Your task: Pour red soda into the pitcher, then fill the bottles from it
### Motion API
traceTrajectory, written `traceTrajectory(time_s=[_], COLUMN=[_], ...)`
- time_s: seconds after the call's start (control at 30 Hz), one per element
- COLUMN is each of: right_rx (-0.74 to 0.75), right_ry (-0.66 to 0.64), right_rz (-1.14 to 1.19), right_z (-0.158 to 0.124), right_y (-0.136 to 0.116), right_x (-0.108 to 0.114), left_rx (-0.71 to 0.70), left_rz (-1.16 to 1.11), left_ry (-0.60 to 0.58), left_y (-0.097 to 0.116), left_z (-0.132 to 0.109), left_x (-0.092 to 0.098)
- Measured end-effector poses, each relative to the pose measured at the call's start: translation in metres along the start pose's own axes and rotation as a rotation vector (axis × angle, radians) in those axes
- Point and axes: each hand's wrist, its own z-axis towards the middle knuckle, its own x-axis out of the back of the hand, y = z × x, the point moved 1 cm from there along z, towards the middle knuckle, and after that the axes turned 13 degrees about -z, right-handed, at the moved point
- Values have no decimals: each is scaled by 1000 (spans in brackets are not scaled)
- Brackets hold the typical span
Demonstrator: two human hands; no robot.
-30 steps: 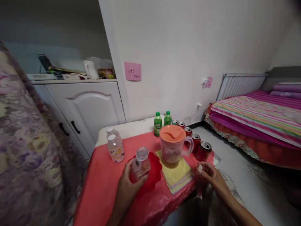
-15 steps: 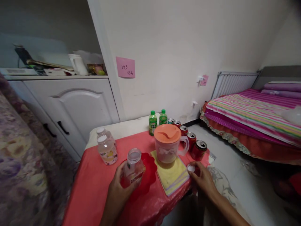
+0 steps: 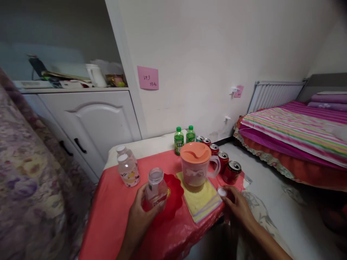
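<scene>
Small round white plastic cap point(image 3: 221, 191) shifted leftward over the last second, nearer the folded yellow cloth point(image 3: 200, 204); flat face now shows, edge-on before. Right hand point(image 3: 240, 206) pinches it with fingertips, close to the border of the red-covered surface point(image 3: 108, 209). Loose pinch there could drop it over the side.

Left hand point(image 3: 142, 213) wraps a clear, wide-mouthed plastic bottle point(image 3: 155, 191), roughly upright, mouth uncapped, above the red scalloped dish point(image 3: 177, 198); contact with dish, cannot tell. Contents unclear. If liquid, hard squeeze or tilt may spill it.

Between and beyond the hands: clear plastic pitcher with orange lid point(image 3: 195, 168), standing on the cloth, handle pointing right. Dragging the cloth could topple it; a sideways sweep might catch the handle.

Just beyond right hand: dark red metal can point(image 3: 232, 172), near the border; a knuckle bump could tip it off. Left of left hand: clear white-capped bottle point(image 3: 128, 173), well apart, less exposed.
</scene>
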Motion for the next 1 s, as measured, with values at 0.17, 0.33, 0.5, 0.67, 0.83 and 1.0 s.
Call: traceTrajectory(time_s=[0.17, 0.33, 0.5, 0.67, 0.83, 1.0], right_rx=[23, 6, -31, -25, -110, -74], right_ry=[23, 22, 24, 27, -13, -59], right_rz=[3, 150, 404, 580, 753, 785], right_z=[-4, -3, 15, 42, 66, 84], right_y=[-3, -22, -60, -85, -84, -77], right_x=[6, 23, 43, 40, 20, 2], left_rx=[11, 20, 28, 42, 41, 29], left_rz=[-164, -332, -410, -482, -515, -507], left_ry=[-4, -4, -7, -10, -22, -8], left_y=[-4, -10, -11, -11, -17, -21], left_z=[1, 2, 1, 0, 0, 1], left_x=[2, 5, 7, 6, 3, 1])
